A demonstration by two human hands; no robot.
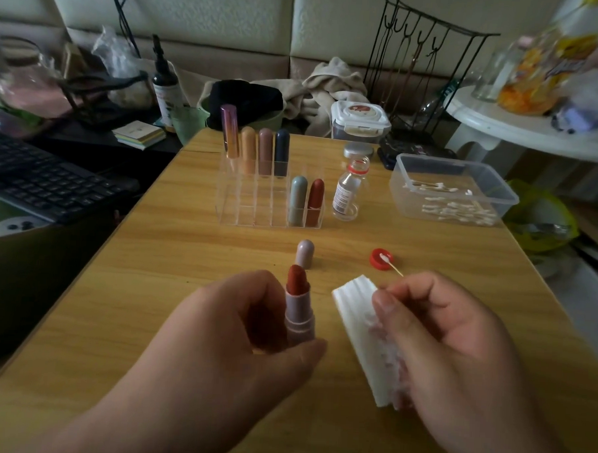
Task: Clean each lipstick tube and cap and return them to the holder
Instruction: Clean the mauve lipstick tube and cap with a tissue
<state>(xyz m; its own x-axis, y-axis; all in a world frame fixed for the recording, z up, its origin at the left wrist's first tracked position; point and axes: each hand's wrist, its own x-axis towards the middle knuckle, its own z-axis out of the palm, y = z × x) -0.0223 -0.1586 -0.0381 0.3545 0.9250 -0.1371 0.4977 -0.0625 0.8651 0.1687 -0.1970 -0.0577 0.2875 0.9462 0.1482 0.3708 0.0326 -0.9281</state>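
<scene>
Lipstick tube (299, 317) sits uncapped in the left grip (248, 333) — right grip (450, 342) pinches a folded white pad (357, 314); cap (305, 254) upright on the desk (150, 305).

You hold the uncapped lipstick (299, 305), red stick raised from its mauve tube, near upright before the clear holder (254, 207); its mauve cap (305, 254) stands upright between them.

The holder (254, 203) stands on the bench (186, 255) at frame centre, with back-row lipsticks (265, 151) and, in its right front slots, front-row lipsticks (315, 201). Just right stands a bottle (349, 191); further right, a tub (400, 193) of swabs. Below the holder stands a lipstick cap (305, 254), a lid (381, 259) to its right. Lowest, the left hand (251, 334) holds an open lipstick (299, 308), left of the wipe (362, 325) in the right hand (433, 335)
</scene>
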